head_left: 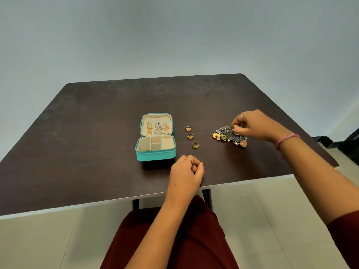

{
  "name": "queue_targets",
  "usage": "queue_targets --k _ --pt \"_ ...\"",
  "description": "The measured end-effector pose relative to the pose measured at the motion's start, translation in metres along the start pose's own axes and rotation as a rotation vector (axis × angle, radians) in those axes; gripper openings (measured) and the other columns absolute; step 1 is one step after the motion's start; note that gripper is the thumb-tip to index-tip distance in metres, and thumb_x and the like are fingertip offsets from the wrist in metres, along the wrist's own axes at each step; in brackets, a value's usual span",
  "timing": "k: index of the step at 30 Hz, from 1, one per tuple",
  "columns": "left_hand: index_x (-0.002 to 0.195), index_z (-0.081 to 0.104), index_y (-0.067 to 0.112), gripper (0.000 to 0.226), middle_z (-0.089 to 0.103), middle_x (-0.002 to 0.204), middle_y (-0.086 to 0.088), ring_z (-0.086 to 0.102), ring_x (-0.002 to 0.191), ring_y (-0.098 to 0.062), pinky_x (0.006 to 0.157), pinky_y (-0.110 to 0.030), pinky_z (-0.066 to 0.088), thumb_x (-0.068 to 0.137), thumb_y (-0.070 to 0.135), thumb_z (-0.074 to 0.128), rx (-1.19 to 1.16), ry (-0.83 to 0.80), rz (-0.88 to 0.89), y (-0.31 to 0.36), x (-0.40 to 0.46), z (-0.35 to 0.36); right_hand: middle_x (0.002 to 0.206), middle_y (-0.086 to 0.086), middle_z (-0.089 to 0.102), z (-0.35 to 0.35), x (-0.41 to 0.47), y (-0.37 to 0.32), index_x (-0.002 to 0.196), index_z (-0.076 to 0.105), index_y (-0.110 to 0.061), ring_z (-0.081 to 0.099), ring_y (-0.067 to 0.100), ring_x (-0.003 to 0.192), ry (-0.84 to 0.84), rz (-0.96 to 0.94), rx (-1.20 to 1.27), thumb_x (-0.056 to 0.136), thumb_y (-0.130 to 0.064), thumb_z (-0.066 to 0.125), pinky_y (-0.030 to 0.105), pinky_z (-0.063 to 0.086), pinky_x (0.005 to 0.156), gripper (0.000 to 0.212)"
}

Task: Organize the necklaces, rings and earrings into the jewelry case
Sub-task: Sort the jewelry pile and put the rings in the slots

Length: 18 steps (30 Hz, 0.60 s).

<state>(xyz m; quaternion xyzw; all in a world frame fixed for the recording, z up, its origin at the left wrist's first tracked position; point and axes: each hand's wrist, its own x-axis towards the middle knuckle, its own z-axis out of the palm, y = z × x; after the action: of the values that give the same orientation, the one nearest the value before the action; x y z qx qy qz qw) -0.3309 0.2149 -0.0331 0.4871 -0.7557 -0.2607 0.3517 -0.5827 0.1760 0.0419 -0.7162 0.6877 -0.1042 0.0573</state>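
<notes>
A: Surface?
B: One table point(87, 133), dark brown, matt, with a pale edge strip along the near side and dark legs below. Behind it a plain blue-grey wall point(174, 35); pale floor tiles point(262, 220) in front and to the right.

A: Case?
B: One teal case point(155, 154), lid open, near the table's middle. Three necklaces point(158, 128) hang side by side in the lid: gold, silver, orange-gold. The cream base is divided into four small compartments on the left and one section on the right; no contents visible in any of them.

A: Loose items?
B: Three gold rings point(190, 136) in a row just right of the case, apart from each other. Further right, one heap of earrings point(226, 134), grey, yellow and green, with a round gold piece at its near right end.

A: Hands?
B: Right hand point(254, 126), pink band on the wrist, fingers curled, pinching a piece at the top of the heap. Left hand point(186, 171) near the front edge, just right of the case's front corner, fingers curled in; whether it holds anything, I cannot tell.
</notes>
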Motion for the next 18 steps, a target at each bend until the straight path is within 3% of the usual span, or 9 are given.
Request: queue_targets --k 4,7,11,16,18 --pt "0.076 0.062 0.011 0.015 0.044 0.066 0.012 0.044 0.060 -0.005 0.059 -0.010 0.034 0.089 0.019 0.062 0.015 -0.021 0.005 0.001 -0.002 0.001 0.101 0.002 0.072 -0.003 0.001 0.000 0.110 0.070 -0.012 0.064 0.015 0.086 -0.071 0.032 -0.024 0.091 -0.015 0.055 0.023 0.045 0.075 0.024" --pt "0.075 0.061 0.013 0.016 0.043 0.067 0.012 0.044 0.059 -0.005 0.060 -0.008 0.034 0.089 0.019 0.062 0.023 -0.019 0.003 0.001 -0.002 0.001 0.094 -0.002 0.071 -0.012 0.002 0.001 0.124 0.059 -0.012 0.061 0.014 0.086 -0.129 0.077 0.006 0.094 -0.017 0.053 0.023 0.039 0.079 0.031" --pt "0.075 0.060 0.014 0.016 0.043 0.067 0.013 0.044 0.058 -0.005 0.059 -0.007 0.034 0.089 0.020 0.062 0.027 -0.024 -0.002 0.000 -0.001 0.002 0.074 -0.001 0.071 -0.023 0.003 0.010 0.107 0.065 -0.012 0.064 0.016 0.066 -0.158 0.189 0.096 0.095 -0.014 0.050 0.018 0.044 0.065 0.020" --pt "0.075 0.060 0.015 0.016 0.044 0.068 0.012 0.044 0.058 -0.005 0.058 -0.008 0.034 0.090 0.021 0.061 0.024 -0.033 -0.006 0.000 -0.001 0.001 0.082 0.008 0.071 -0.024 -0.001 0.013 0.100 0.067 0.000 0.065 -0.001 0.057 -0.146 0.270 0.426 0.096 -0.009 0.051 0.012 0.050 0.052 0.019" --pt "0.076 0.060 0.015 0.015 0.044 0.069 0.012 0.044 0.058 -0.005 0.058 -0.008 0.034 0.090 0.022 0.061 0.027 -0.039 -0.013 -0.001 -0.001 0.001 0.081 0.010 0.071 -0.023 -0.002 0.012 0.098 0.068 0.000 0.063 -0.002 0.054 -0.144 0.268 0.408 0.093 -0.008 0.054 0.011 0.049 0.051 0.017"
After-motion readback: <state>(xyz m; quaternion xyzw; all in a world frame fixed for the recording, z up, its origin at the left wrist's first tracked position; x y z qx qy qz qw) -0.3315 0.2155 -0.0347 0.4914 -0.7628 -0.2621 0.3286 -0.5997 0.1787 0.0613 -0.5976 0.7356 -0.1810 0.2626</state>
